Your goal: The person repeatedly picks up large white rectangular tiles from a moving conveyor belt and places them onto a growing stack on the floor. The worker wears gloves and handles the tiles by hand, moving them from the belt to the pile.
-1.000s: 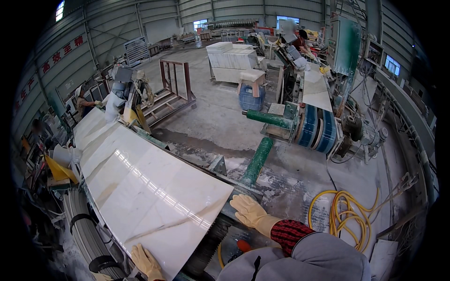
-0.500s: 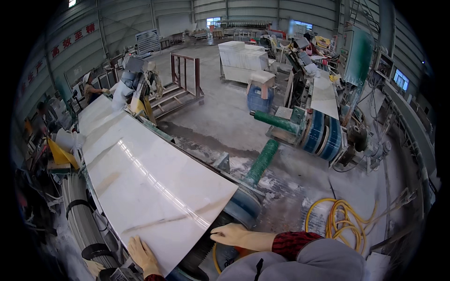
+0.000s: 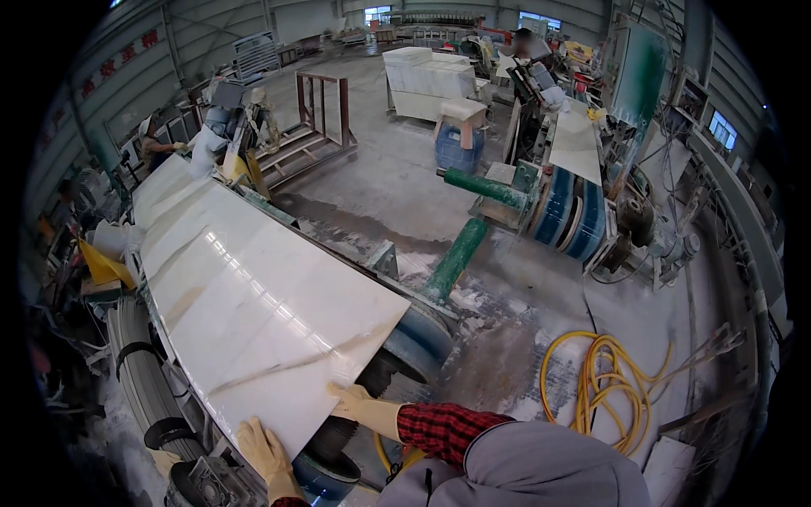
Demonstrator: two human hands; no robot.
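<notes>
A long polished white stone slab (image 3: 262,304) with tan veins lies on a conveyor running from near me to the far left. My left hand (image 3: 263,452), in a cream rubber glove, rests flat on its near left edge with the fingers stretched out. At the slab's near end, my right hand (image 3: 359,406), gloved alike, has its fingers closed at the edge; its underside is hidden. Below that end show a dark ribbed belt (image 3: 334,439) and a blue roller (image 3: 325,480).
Left of the conveyor lie a bundle of grey strips (image 3: 139,363) and a cream glove (image 3: 165,460). A green cylinder (image 3: 456,258) juts out at the right. Coiled yellow hose (image 3: 604,384) lies on the floor. Another conveyor (image 3: 574,211) and co-workers (image 3: 155,145) are farther off.
My right hand has moved left and closed at the slab's near end edge. The left hand stays flat on the slab. The whole view has shifted slightly.
</notes>
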